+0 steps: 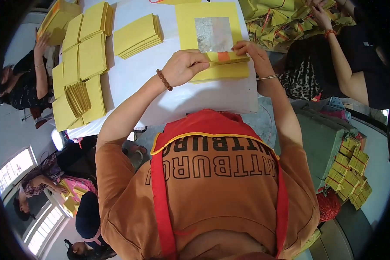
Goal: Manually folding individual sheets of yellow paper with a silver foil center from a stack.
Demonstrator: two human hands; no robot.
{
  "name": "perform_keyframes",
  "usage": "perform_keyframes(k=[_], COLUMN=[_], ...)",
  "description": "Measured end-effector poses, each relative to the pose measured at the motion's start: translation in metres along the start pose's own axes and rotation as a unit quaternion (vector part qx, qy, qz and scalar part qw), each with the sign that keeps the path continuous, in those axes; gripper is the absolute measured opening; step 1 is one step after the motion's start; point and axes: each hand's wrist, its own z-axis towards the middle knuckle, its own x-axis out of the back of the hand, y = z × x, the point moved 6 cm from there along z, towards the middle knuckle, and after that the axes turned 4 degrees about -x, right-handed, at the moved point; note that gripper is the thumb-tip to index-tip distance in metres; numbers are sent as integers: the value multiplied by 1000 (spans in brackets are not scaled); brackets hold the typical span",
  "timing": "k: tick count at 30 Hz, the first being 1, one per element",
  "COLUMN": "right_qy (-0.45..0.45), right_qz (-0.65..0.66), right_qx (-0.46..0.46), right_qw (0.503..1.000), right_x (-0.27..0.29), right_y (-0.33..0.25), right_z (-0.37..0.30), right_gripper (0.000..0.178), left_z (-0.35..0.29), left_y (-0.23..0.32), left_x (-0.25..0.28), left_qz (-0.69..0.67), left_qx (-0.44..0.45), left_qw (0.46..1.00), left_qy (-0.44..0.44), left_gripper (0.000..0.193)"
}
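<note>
A yellow paper sheet (185,26) lies before me at the table's near right, with a silvery foil square (213,34) on it. Its near edge is turned up into a narrow fold, beside a small orange patch (223,56). My left hand (185,66) is closed, pinching the left end of this fold between thumb and fingers. At the right end, the fingers of my right hand (255,55) are bent over the edge and grip it. More yellow paper (223,74) lies underneath, nearest me.
Folded yellow paper stacks (92,56) line the white table's (138,82) left side; another stack (138,35) lies alone. Co-workers sit left and right, one holding a yellow bundle (58,21). Yellow pieces with red ties (286,21) heap at far right. Tied bundles (351,171) hang behind right.
</note>
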Motion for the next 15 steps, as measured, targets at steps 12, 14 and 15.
perform_keyframes(k=[12,14,15], right_qy=[13,26,20], right_qz=[18,49,28], right_qx=[-30,-50,-44], right_qw=[999,997,998], right_x=[-3,-1,-1], right_y=[1,3,2], right_z=[-2,-3,-2], right_gripper=[42,44,46], left_z=[2,3,3], left_y=[-9,-13,-15], left_x=[-2,-3,-4], left_qz=[-52,-67,-82], left_qx=[23,35,48], left_qw=[998,997,995], left_qy=[22,19,14], left_gripper=[19,18,18])
